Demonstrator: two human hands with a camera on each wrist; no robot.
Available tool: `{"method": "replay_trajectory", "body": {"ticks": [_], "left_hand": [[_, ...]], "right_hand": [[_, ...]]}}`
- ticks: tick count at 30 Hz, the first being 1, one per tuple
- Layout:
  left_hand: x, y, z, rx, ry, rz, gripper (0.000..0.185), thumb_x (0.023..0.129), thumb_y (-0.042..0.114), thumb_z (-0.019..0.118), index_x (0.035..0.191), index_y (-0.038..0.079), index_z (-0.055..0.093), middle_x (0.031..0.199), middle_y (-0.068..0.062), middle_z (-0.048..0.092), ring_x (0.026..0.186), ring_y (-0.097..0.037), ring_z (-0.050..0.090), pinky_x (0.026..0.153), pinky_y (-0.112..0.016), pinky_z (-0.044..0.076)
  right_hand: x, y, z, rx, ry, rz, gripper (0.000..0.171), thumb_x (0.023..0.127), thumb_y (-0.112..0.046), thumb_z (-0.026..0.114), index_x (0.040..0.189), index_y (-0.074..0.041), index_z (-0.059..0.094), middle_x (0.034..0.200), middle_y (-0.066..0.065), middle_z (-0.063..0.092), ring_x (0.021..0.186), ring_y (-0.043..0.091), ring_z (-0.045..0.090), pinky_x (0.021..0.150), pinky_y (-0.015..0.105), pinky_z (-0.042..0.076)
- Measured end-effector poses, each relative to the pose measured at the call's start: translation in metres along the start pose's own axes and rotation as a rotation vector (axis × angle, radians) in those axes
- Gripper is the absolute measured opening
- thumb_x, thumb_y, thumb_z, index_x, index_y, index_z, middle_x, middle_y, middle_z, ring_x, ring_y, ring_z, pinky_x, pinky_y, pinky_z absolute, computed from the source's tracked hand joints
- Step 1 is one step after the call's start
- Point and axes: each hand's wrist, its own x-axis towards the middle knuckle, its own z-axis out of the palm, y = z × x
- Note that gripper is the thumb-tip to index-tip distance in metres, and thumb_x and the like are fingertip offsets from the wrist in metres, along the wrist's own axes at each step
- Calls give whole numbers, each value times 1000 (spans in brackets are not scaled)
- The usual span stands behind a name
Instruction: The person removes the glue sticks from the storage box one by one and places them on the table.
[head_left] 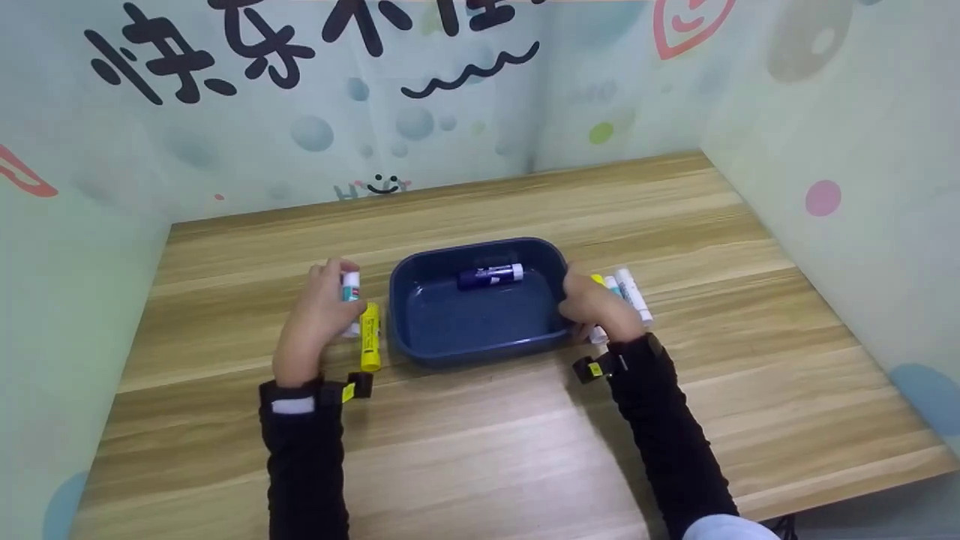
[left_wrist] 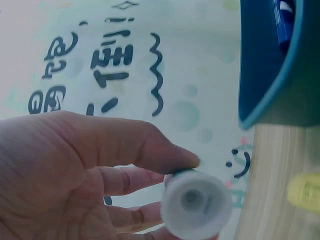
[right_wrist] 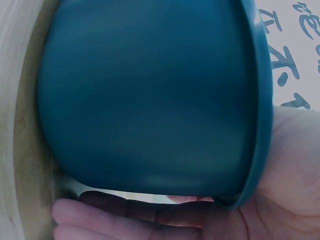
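White tube (head_left: pixel 350 289), center-left, long axis approx. up-down in frame, pinched in L hand (head_left: pixel 319 311), left of blue tray (head_left: pixel 472 319); R hand (head_left: pixel 596 304) grips tray's right end (thumb unclear).

Wood-grain table (head_left: pixel 480 435) (light, streaked), dark-blue basin (head_left: pixel 480 322), yellow tube (head_left: pixel 370 337), white tubes (head_left: pixel 634 295).

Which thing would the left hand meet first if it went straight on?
Past bare wooden table, the left hand would probably meet the back wall first, though depth is hard to judge.
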Motion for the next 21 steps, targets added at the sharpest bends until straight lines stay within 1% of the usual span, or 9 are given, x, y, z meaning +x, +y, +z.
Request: {"method": "replay_trajectory", "body": {"ticks": [1,4,8,11,14,19,21], "left_hand": [[0,-3,-2,5,-11,-4,52,88,5,53,136,1,34,129,-27,35,110,-37,46,89,-43,49],[1,-11,-5,7,-41,-17,53,88,4,52,136,-1,33,128,-28,36,108,-37,47,86,-41,50],[3,-22,-6,13,-69,-49,55,86,2,53,137,-2,32,130,-28,37,109,-39,48,84,-42,50],[6,-28,-4,35,-86,-82,55,85,2,54,136,-2,34,128,-28,41,110,-39,49,85,-43,50],[10,-31,-1,76,-100,-118,54,83,1,55,133,-3,37,125,-29,45,108,-39,50,84,-43,50],[14,-33,6,145,-99,-177,53,81,0,54,132,-5,40,124,-28,48,107,-38,50,84,-43,49],[15,-33,8,172,-103,-202,53,81,0,52,133,-4,40,127,-28,47,106,-35,49,82,-40,47]], "right_hand": [[0,0,0,0,0,0,67,77,7,38,136,10,5,101,36,55,56,34,63,49,39,55],[1,0,-1,-8,-7,0,72,78,7,38,139,11,-1,102,35,54,56,35,64,49,39,55],[1,1,-2,-6,-11,-4,71,79,7,38,138,11,-1,105,37,53,58,36,64,50,39,55],[1,1,-2,-2,-11,-1,67,79,7,38,136,11,3,107,38,52,62,40,65,51,40,55],[1,0,-2,-6,-10,-1,67,79,7,38,136,11,4,105,37,53,64,41,65,52,41,55],[1,0,-2,4,-7,4,62,80,6,39,134,10,9,94,31,57,63,39,65,55,42,56],[0,0,-2,10,-11,5,65,80,5,39,136,9,7,97,32,56,59,36,64,54,41,56]]}}
